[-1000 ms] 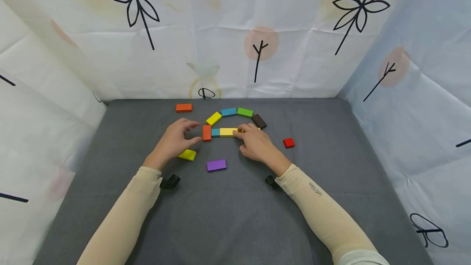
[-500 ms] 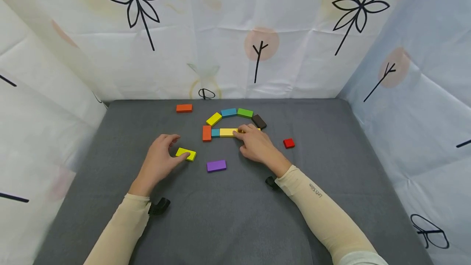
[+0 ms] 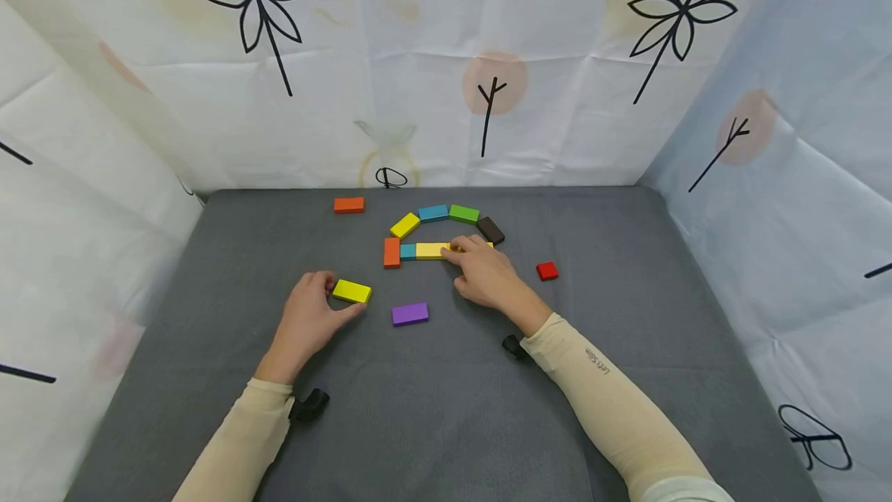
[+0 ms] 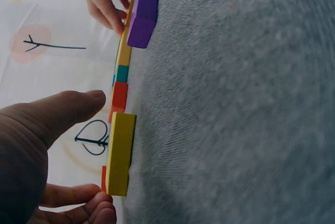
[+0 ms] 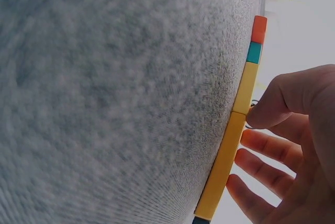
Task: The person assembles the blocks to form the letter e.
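My left hand (image 3: 304, 325) is at a loose yellow block (image 3: 351, 291) on the left of the grey table. In the left wrist view the thumb stands apart from this block, while fingertips are right at its end. My right hand (image 3: 485, 276) rests its fingertips on a row of blocks. That row runs from an orange-red block (image 3: 392, 252) through a small teal block (image 3: 408, 252) to a pale yellow block (image 3: 430, 251). An orange-yellow block (image 5: 222, 166) lies under the right fingertips, mostly hidden by the hand in the head view.
Behind the row arch a yellow block (image 3: 405, 225), a blue block (image 3: 433, 213), a green block (image 3: 464, 213) and a dark brown block (image 3: 491, 230). A purple block (image 3: 409, 314) lies in front, an orange block (image 3: 349, 205) back left, a red block (image 3: 547, 271) right.
My left hand has drawn back from beside the orange-red block, leftward and toward me, to the loose yellow block. The right hand and the blocks have stayed in place.
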The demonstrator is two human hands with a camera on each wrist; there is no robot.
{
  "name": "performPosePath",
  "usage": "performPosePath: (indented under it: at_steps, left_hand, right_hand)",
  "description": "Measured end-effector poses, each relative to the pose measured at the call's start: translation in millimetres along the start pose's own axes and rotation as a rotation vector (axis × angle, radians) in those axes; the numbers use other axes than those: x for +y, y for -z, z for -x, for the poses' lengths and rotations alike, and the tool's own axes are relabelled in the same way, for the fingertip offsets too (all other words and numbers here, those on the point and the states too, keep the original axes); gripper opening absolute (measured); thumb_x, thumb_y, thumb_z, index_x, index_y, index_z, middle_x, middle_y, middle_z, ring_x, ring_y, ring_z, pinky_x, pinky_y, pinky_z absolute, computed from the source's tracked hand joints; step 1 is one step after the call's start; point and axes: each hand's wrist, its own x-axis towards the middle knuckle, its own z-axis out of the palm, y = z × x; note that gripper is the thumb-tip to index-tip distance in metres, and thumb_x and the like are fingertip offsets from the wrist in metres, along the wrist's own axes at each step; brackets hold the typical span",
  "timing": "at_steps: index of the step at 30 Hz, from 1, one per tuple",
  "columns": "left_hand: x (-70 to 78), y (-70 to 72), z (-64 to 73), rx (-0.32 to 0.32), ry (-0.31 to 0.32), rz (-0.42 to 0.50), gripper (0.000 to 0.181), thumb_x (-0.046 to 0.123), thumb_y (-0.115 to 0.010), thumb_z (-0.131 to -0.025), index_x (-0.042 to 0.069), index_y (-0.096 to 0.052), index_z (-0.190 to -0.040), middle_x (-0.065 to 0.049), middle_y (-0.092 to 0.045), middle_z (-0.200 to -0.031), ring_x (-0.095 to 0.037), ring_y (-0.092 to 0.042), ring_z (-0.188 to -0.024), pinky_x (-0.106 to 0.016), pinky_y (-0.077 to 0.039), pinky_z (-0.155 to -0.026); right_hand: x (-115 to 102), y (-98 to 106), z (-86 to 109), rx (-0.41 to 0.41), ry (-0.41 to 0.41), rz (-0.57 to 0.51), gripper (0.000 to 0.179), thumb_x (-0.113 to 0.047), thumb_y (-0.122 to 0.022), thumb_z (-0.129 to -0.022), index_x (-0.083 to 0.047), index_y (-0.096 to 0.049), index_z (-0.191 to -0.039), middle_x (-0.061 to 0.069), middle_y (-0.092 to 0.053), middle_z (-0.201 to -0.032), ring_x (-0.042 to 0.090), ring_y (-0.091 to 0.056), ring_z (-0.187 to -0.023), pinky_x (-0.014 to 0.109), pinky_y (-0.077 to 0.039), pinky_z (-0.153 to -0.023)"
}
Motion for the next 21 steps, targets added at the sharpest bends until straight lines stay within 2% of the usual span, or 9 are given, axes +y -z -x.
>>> performPosePath:
  at_steps: [6,21]
  left_hand:
    - [2.1,-4.9,-2.1,-0.013,0.039,-0.003,0.072,0.035,-0.089,-0.091,-0.012,-0.058,-0.135,-0.027,-0.058,-0.126,-0.041,-0.057,-0.112,-0.059,-0.049,-0.101]
    - [4.1,-9.4,-5.2,0.006,0.043,-0.046,0.067,0.034,-0.089,-0.091,-0.013,-0.059,-0.129,-0.028,-0.059,-0.120,-0.042,-0.059,-0.108,-0.058,-0.050,-0.098]
  right_hand:
    - [-0.3,0.3,0.0,0.002,-0.006,-0.002,0.060,-0.011,-0.068,-0.100,-0.017,-0.058,-0.159,0.005,-0.055,-0.155,0.025,-0.050,-0.137,0.041,-0.058,-0.090]
    - [-1.2,0.9,0.2,-0.006,-0.016,-0.001,0.060,-0.009,-0.067,-0.100,-0.017,-0.058,-0.159,0.006,-0.053,-0.157,0.025,-0.048,-0.139,0.041,-0.058,-0.089]
